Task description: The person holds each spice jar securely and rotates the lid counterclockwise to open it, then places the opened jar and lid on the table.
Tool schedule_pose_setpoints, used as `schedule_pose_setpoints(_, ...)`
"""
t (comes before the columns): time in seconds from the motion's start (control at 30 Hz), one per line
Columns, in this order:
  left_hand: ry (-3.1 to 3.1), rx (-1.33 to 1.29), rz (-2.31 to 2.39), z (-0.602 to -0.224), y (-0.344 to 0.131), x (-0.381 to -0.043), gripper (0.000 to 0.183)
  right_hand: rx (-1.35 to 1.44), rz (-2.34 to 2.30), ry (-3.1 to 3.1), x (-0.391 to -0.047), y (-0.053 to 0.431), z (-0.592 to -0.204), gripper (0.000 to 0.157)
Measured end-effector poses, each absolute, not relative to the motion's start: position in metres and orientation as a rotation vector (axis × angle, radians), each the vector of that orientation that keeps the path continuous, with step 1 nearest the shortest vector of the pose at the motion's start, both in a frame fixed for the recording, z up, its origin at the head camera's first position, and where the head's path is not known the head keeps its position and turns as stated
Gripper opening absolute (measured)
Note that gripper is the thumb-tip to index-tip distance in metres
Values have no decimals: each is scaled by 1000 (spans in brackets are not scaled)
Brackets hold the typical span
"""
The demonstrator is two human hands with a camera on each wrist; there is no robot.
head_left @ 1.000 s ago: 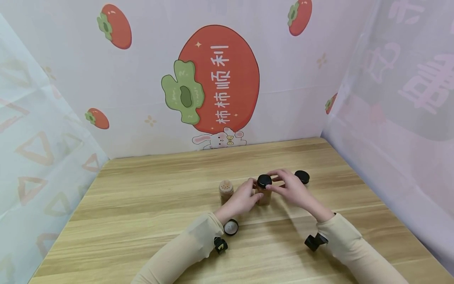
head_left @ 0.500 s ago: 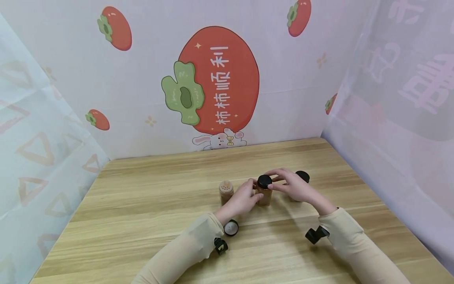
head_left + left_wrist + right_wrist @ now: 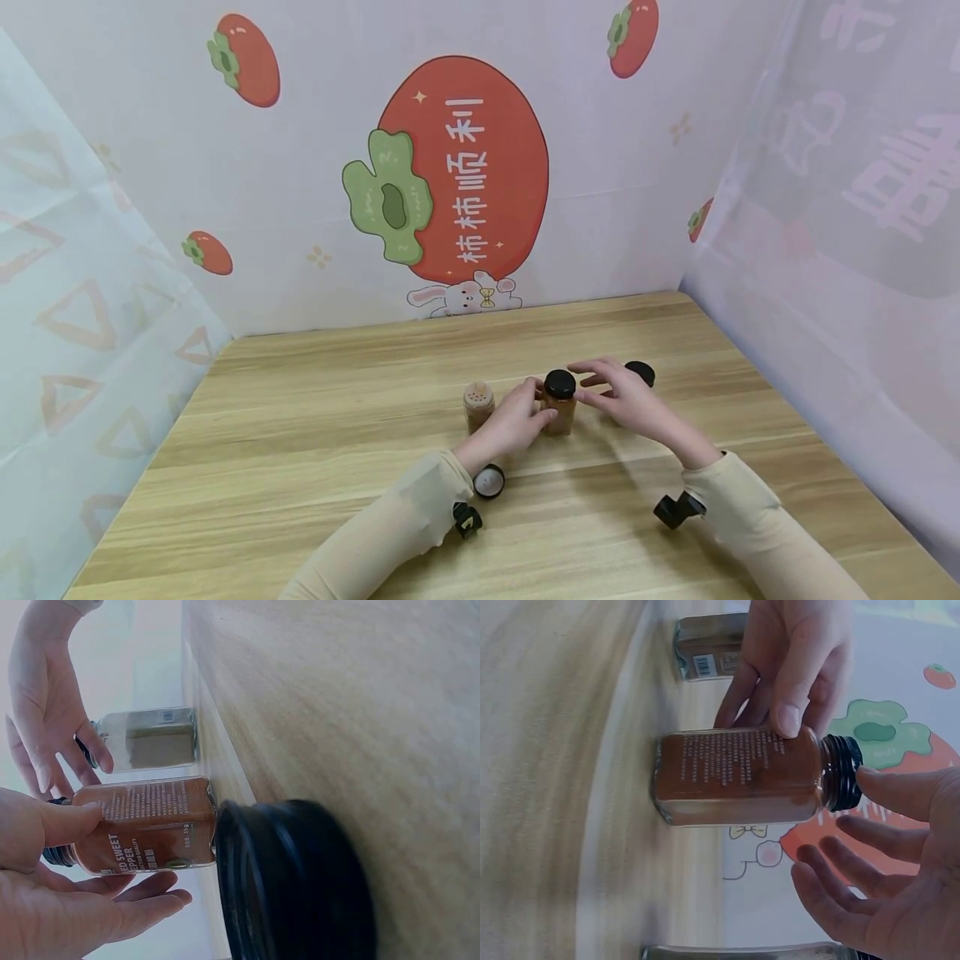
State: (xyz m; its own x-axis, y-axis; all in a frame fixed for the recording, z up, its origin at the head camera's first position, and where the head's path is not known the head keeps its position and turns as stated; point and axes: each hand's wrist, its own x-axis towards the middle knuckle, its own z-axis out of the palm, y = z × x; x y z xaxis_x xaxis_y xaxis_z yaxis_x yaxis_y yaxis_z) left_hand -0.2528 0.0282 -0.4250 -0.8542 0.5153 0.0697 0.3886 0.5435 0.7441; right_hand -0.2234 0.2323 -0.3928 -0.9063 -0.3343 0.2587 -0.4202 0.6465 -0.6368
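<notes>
A glass spice jar of red-brown powder (image 3: 735,776) stands upright on the table, its black cap (image 3: 559,383) on. In the left wrist view its label reads partly "sweet pepper". My left hand (image 3: 512,421) holds the jar's body between thumb and fingers. To the right, my right hand (image 3: 630,402) has its fingers spread beside the cap; the right wrist view puts its thumb tip at the cap's edge, and I cannot tell whether they touch. Left of them stands an uncapped jar (image 3: 478,407) with a perforated shaker top, partly behind my left hand.
A loose black cap (image 3: 489,482) lies near my left wrist, its pale inside facing up. Behind my right hand stands another black-capped jar (image 3: 161,739) of paler powder. Fabric walls with persimmon prints (image 3: 480,167) border the wooden table (image 3: 315,417).
My right hand has eased its fingers off the cap and drawn slightly to the right. The left hand and the jar it holds have stayed in place.
</notes>
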Motion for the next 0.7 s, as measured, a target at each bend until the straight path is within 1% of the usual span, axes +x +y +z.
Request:
schedule_pose_setpoints(0.23,2616,771,1203,-426,28,-254,37,495,1135,-2698,-221,226,-401,42)
schedule_pose_setpoints(0.5,2617,765,1169,-426,29,-255,37,479,1180,-2654,-222,216,-405,42)
schedule_pose_setpoints(0.7,2620,779,1169,-426,28,-254,37,466,1176,-2648,-221,213,-402,40)
